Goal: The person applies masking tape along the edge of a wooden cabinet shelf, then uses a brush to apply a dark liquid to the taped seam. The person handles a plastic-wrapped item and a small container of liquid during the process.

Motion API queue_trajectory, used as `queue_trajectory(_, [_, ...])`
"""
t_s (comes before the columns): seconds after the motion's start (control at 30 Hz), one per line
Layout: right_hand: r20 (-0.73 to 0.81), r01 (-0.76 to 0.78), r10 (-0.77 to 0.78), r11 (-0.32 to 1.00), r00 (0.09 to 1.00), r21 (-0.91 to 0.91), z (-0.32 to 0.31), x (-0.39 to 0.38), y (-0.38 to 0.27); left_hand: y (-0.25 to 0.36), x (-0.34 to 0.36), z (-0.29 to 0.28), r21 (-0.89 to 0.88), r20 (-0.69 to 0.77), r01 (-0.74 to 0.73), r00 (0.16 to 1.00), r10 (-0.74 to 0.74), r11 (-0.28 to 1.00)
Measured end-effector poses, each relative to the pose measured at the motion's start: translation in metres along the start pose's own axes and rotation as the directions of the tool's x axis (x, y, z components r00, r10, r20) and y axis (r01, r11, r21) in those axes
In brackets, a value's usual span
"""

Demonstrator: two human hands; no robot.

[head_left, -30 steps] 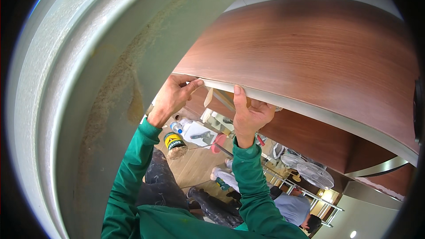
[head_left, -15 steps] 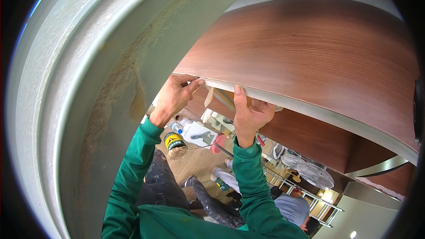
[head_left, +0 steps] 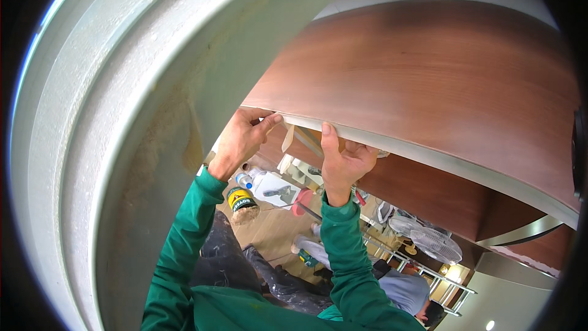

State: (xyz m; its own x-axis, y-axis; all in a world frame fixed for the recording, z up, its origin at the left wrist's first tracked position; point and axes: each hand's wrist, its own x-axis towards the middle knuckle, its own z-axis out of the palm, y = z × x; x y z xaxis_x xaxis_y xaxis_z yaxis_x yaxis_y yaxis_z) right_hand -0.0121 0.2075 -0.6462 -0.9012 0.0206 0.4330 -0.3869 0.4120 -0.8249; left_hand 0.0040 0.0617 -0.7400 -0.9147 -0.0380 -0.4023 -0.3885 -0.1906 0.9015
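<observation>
A brown wood-grain panel [head_left: 422, 73] spans the upper right, with a pale strip [head_left: 422, 154] running along its lower edge. At the strip's left end, my left hand [head_left: 242, 141] is closed, thumb and fingers pinching the edge. A short beige flap, like a piece of tape [head_left: 288, 139], hangs just right of that hand. My right hand [head_left: 346, 168] grips the same edge farther right, its thumb pressed flat on the strip and its fingers curled underneath, partly hidden.
A pale moulded column or cornice [head_left: 147, 104] stands close on the left. Below are a black-and-yellow bucket [head_left: 241, 198], a bottle [head_left: 244, 181], a white board [head_left: 269, 185], a fan [head_left: 436, 244] and a ladder [head_left: 450, 291]. Another person [head_left: 401, 291] is at the lower right.
My right hand has slid very slightly left along the strip. My left hand keeps its pinch. The view has shifted a little, and a leg below has moved.
</observation>
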Motion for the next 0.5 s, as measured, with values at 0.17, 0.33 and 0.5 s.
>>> queue_trajectory(0.17, [-0.022,-0.037,0.038,0.999,0.999,0.019,0.0025,-0.0011,-0.0043,0.0043,-0.0009,0.0003,-0.006,0.000,0.041,0.999,-0.041,0.999])
queue_trajectory(0.33, [-0.036,-0.018,0.018,1.000,0.999,0.019,0.0034,-0.0011,-0.0010,0.0017,-0.0001,0.0009,-0.016,0.004,0.027,1.000,-0.027,0.999])
queue_trajectory(0.5, [-0.013,-0.010,0.010,1.000,1.000,0.026,0.0018,0.0001,0.0019,-0.0003,-0.0023,0.0008,-0.011,0.001,0.032,1.000,-0.032,0.999])
